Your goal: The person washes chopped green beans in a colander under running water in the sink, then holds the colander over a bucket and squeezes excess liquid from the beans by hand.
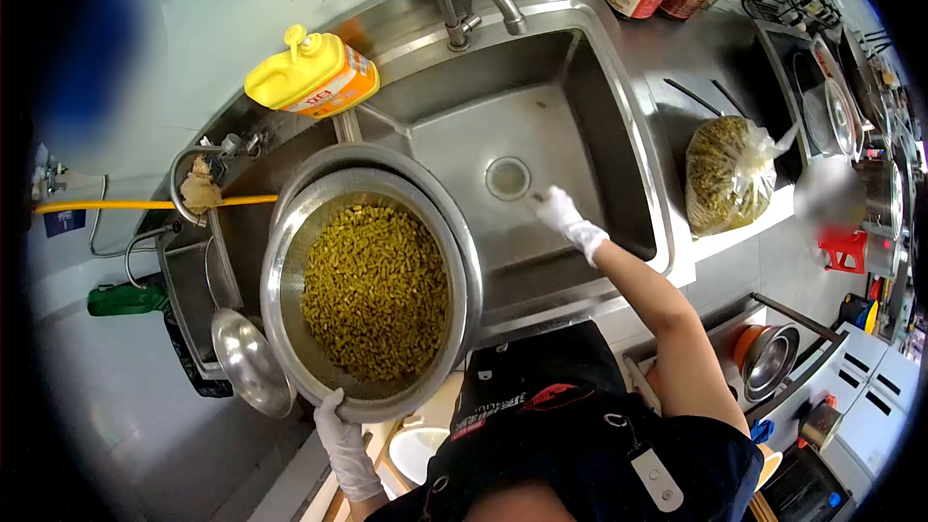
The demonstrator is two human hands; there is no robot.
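The metal colander [287, 300] of chopped green pieces [377, 290] lies forward of the left hand [338, 433], the nearer of the 2 gloved hands, against a 2nd metal basin [472, 266] and to the left of the sink drain [508, 179]; its rim is round, giving no distinct long axis. The left hand is closed on the near rim, forearm angled up from below. The right hand [564, 217] extends over the sink from a slightly bent elbow, fingers directed toward the drain; whether its fingertips pinch anything cannot be determined.
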